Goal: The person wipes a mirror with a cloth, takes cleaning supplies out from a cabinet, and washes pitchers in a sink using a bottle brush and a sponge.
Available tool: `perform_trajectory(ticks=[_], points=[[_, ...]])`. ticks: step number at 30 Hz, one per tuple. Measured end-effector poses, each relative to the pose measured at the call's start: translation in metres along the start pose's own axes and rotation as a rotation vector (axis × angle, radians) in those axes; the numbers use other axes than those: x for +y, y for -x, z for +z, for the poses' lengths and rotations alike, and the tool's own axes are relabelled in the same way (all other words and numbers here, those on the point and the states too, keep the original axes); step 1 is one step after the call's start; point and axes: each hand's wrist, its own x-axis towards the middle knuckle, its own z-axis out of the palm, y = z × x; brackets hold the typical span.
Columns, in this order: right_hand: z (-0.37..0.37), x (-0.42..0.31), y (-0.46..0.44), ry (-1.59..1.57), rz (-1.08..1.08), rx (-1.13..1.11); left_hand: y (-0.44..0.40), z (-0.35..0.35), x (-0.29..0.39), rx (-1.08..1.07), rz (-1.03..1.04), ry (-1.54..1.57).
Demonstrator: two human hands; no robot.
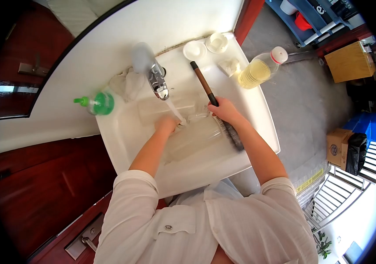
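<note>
My right hand (225, 110) is wrapped round a bottle brush (203, 80). The brush's brown and black handle points up toward the back of the basin, and its dark bristles hang down past my wrist. Under the running tap (157, 81), my left hand (167, 125) is closed at the water stream, its fingertips partly hidden. What it grips I cannot make out. Beside my left hand, a clear bottle (196, 138) lies on its side in the white sink (258, 116). Another clear container (170, 107) lies behind it, blurred by the water.
A green soap dispenser (103, 104) stands at the left rim. Two small white dishes, the nearer dish (195, 51) beside the other, sit at the back. A bottle of yellow liquid (254, 74) stands on the right rim. A whitish cloth (127, 86) lies by the tap.
</note>
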Motion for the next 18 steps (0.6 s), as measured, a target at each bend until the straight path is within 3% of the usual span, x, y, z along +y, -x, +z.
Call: perform_trajectory(ticks=[2,4,5,7,8,11,13,14,16,18], points=[[0.001,0.008,-0.008,0.007,0.021,0.009,0.003,-0.001,-0.012,0.056,0.066,-0.085],[0.004,0.015,-0.011,0.014,0.052,0.001,0.021,-0.002,-0.026,-0.105,0.155,0.208],[0.006,0.017,-0.013,-0.070,0.043,-0.001,0.029,-0.001,-0.033,-0.096,0.152,0.207],[0.009,0.018,-0.012,-0.161,0.027,-0.009,0.046,0.000,-0.047,-0.225,0.032,0.524],[0.009,0.018,-0.012,-0.168,0.021,-0.021,0.058,0.002,-0.056,-0.217,0.027,0.523],[0.006,-0.004,0.001,-0.197,-0.003,-0.047,0.084,-0.007,-0.069,-0.028,0.185,0.720],[0.004,-0.018,0.013,-0.215,-0.006,-0.064,0.106,-0.022,-0.064,0.279,0.179,0.458],[0.003,-0.023,0.017,-0.156,-0.021,-0.072,0.115,-0.030,-0.059,0.284,0.180,0.464],[0.004,-0.029,0.021,-0.084,-0.036,-0.078,0.123,-0.047,-0.044,0.709,0.378,0.044],[0.005,-0.035,0.023,-0.100,-0.160,-0.023,0.107,-0.046,-0.038,0.782,0.403,-0.009]])
